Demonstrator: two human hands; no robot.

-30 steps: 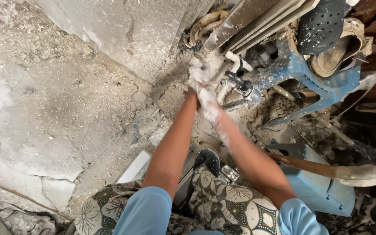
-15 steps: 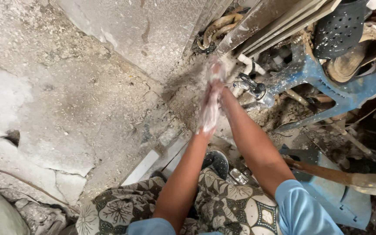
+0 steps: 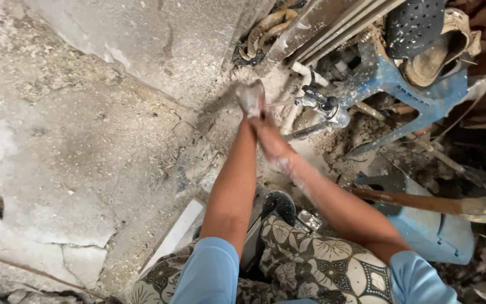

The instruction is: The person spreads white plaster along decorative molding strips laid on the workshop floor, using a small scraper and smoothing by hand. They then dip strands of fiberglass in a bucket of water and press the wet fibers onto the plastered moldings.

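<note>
My left hand (image 3: 251,98) is stretched out ahead, coated in white lather, with its fingers together just left of a metal tap (image 3: 324,104). It holds nothing. My right hand (image 3: 271,143) lies against my left wrist with its fingers curled around it, and lather streaks the right forearm. The tap sits on a white pipe (image 3: 299,79) low at the foot of a grey wall (image 3: 158,39). Both arms reach out from light blue sleeves over my patterned trousers (image 3: 310,259).
A rough, cracked concrete floor (image 3: 74,157) fills the left. A blue plastic stool frame (image 3: 400,90) with a dark perforated pan and a sandal on it stands right of the tap. A wooden handle (image 3: 417,201), a blue container (image 3: 440,236) and rubble lie at right.
The hands were rubbing together at the tap. Since then the left hand has stretched forward beside it and the right hand has slid back onto the left wrist.
</note>
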